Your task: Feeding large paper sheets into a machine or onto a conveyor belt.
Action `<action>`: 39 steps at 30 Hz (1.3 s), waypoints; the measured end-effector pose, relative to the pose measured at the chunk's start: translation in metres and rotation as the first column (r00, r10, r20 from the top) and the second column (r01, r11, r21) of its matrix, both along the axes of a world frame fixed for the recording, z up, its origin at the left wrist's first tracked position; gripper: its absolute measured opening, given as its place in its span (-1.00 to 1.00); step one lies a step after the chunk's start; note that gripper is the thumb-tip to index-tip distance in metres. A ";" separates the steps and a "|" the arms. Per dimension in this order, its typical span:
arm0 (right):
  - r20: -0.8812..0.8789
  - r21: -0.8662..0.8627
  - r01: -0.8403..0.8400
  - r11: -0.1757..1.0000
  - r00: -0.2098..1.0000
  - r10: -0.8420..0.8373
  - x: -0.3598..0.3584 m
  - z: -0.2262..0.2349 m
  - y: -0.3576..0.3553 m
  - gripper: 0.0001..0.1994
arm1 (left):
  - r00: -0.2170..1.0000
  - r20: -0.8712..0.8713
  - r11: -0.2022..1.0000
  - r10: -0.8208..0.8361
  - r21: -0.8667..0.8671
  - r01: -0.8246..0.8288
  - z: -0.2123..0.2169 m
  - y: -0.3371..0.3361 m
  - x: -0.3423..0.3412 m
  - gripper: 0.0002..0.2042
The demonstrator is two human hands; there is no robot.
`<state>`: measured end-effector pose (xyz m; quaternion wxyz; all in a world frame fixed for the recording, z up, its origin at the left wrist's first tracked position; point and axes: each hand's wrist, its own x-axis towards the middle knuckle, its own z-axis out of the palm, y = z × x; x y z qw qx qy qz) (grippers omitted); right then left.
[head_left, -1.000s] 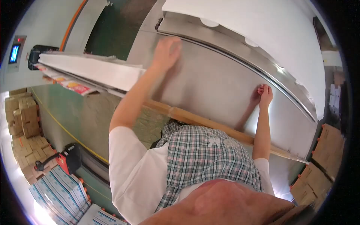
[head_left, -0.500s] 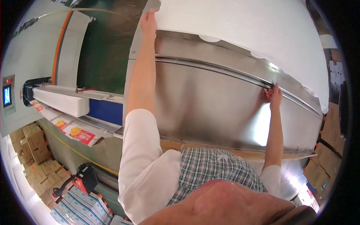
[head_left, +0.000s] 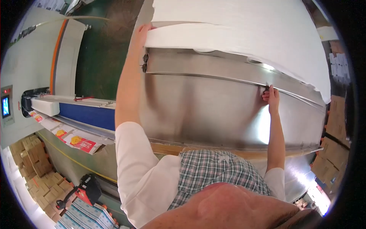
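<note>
A tall stack of large white paper sheets (head_left: 244, 34) lies on a steel table (head_left: 206, 110). My left hand (head_left: 143, 31) is stretched far out to the stack's near left corner, its fingers closed on the edge of the sheets. My right hand (head_left: 270, 97) sits at the raised steel rail (head_left: 213, 74) just below the stack, fingers curled on the rail next to a small dark part. Both of my forearms are bare. My white sleeves and a checked apron (head_left: 217, 171) press against the table's near edge.
To the left runs a machine with a blue side panel (head_left: 85, 116), printed sheets (head_left: 78, 141) and a small blue screen (head_left: 6, 107). Cardboard boxes (head_left: 34, 168) and a red pallet truck (head_left: 85, 189) stand at lower left. More boxes (head_left: 335, 152) are stacked at right.
Both hands have reached farther across the steel table. The left went from the bare steel to the paper stack's corner, and the right moved up to the rail.
</note>
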<state>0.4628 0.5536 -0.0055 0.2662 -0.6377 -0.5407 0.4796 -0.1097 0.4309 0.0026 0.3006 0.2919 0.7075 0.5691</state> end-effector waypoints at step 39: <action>0.823 -0.009 -0.865 0.502 0.278 0.495 0.076 0.081 0.247 -0.44 | 0.285 -0.574 0.563 -0.768 -0.817 -0.126 0.079 0.133 0.233 -0.03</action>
